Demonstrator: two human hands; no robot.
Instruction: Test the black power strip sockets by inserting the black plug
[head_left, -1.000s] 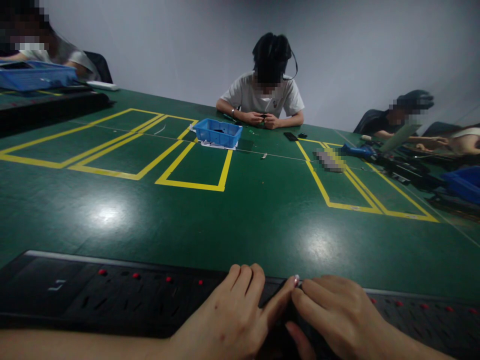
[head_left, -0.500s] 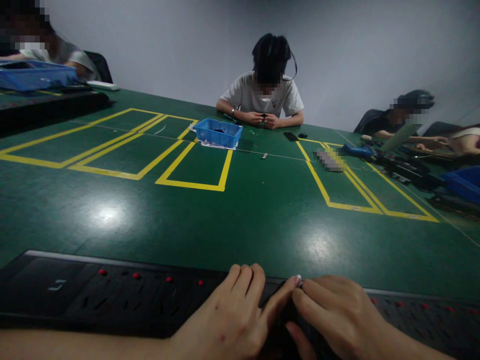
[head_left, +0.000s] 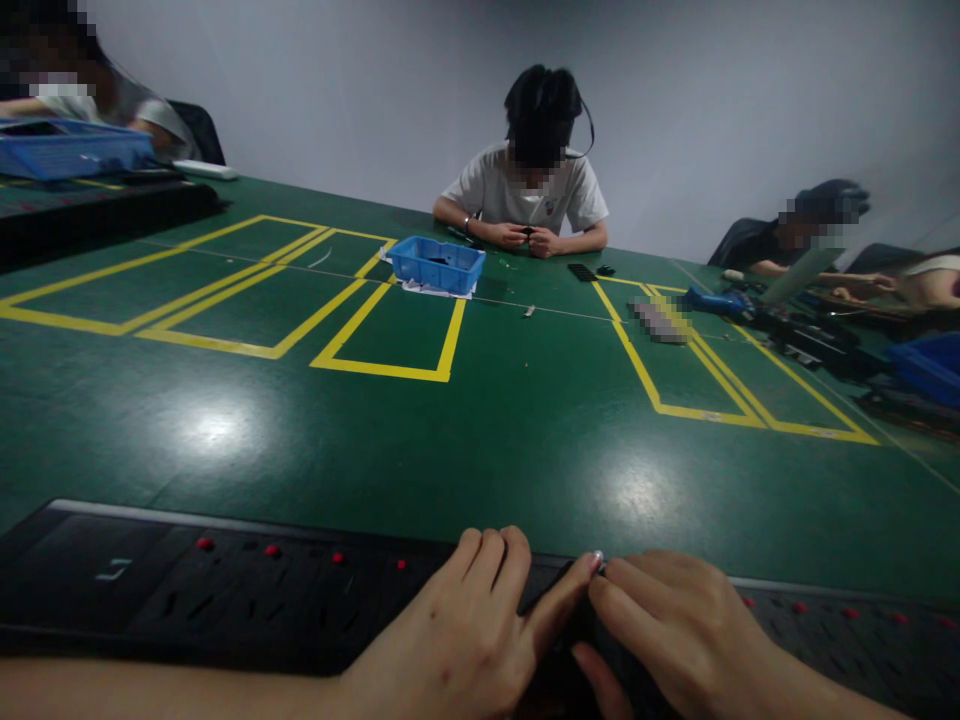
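Note:
A long black power strip [head_left: 247, 590] with red switches and slots lies along the near edge of the green table. My left hand [head_left: 465, 620] is closed over its middle, fingers curled at the far edge and index finger stretched toward the right hand. Close beside it, my right hand [head_left: 675, 610] is closed with bent fingers, its fingertips meeting the left index fingertip. Between the hands is something dark over the strip; the fingers hide most of it, and its kind cannot be made out.
Yellow tape rectangles [head_left: 375, 374] mark the green table [head_left: 480, 450]. A blue basket [head_left: 439, 268] stands ahead, before a seated person [head_left: 525, 190]. Another blue basket [head_left: 75, 155] is at far left. More people and dark equipment [head_left: 802, 335] are at right.
My right hand's fingertips have shifted very slightly to the right. My left hand and the power strip look almost unchanged.

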